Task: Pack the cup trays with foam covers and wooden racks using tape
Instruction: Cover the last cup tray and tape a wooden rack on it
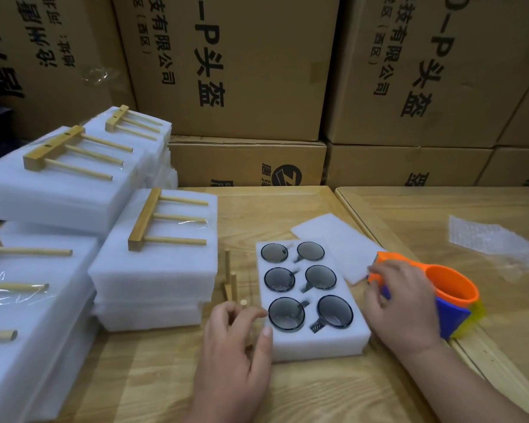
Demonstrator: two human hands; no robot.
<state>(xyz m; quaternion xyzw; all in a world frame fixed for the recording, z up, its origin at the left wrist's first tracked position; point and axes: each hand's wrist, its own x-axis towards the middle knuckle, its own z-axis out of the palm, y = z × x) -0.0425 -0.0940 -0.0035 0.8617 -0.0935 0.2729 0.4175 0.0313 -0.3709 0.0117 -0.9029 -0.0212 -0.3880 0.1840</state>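
A white foam cup tray (pixel 312 340) lies uncovered on the wooden table, with several dark glass cups set in its holes. A thin foam cover (pixel 333 239) lies behind it to the right. A loose wooden rack (pixel 231 279) stands with its pegs up, just left of the tray. My left hand (pixel 235 346) has its curled fingers around the rack's near end, beside the tray's left edge. My right hand (pixel 400 300) grips an orange and blue tape dispenser (pixel 446 297) right of the tray.
Packed foam bundles (pixel 153 270) with racks taped on top are stacked at the left. Cardboard boxes (pixel 242 65) form a wall behind the table. A crumpled clear plastic sheet (pixel 489 239) lies on the second table at the right.
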